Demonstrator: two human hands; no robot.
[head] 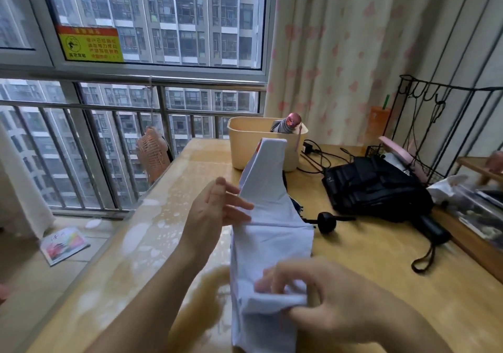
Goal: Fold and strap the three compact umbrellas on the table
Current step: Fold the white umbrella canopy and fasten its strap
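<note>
Over the near table edge, at 6 o'clock in view, the white umbrella (272, 233) is held up off the table (367, 271), cloth loose and creased, one folded panel standing toward 12. Left hand (215, 213) at 9 o'clock of the cloth, fingers (239, 203) straight and spread, tips touching the fold at mid height, not curled round it. Right hand (334, 306) at 5 o'clock, thumb and fingertips (265, 284) pinching a bunched fold of the lower cloth. Bottom of the white umbrella runs out of frame.

Black umbrella (381, 186) lies on the table at 2 o'clock of the white one, well apart from both hands, canopy loose, handle and wrist loop pointing to 5. Black knob (326, 221) on the table just beside the white cloth at 3; can't tell which umbrella it belongs to. Cream tub (245, 148) at 12, behind the white panel; grey umbrella (287, 125) with pink handle sticks up out of it. Cables (319, 159) right of the tub. Wire rack (441, 107) at the table's far right.

Room: curtain (353, 39) with pink pattern at 1, window (163, 12) with a yellow sticker (91, 45) at 11, railing (109, 107) below it, towers outside. Booklet (64, 245) on the floor at 8.
</note>
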